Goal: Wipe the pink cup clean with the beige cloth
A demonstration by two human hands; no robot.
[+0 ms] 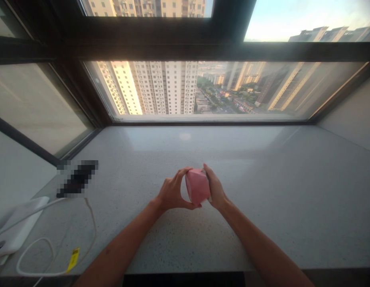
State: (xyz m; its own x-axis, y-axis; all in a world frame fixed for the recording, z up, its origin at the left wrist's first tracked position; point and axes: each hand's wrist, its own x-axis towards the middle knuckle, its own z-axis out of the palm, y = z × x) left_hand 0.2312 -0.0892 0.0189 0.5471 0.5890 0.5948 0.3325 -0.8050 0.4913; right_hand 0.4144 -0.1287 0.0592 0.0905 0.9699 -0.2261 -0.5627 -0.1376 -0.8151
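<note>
the fingers (181, 173) of the left hand (173, 191) curl narrowly round one side of a pink faceted object (197, 186) while the right hand (215, 187) pinches the other, and it looks light, stiff and a little slick, best held by opposite faces, over the speckled stone windowsill (262, 227).

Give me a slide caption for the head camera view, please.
Left hand and right hand grip a pink faceted object at a speckled stone windowsill, high-rise apartment towers outside the window.
</note>
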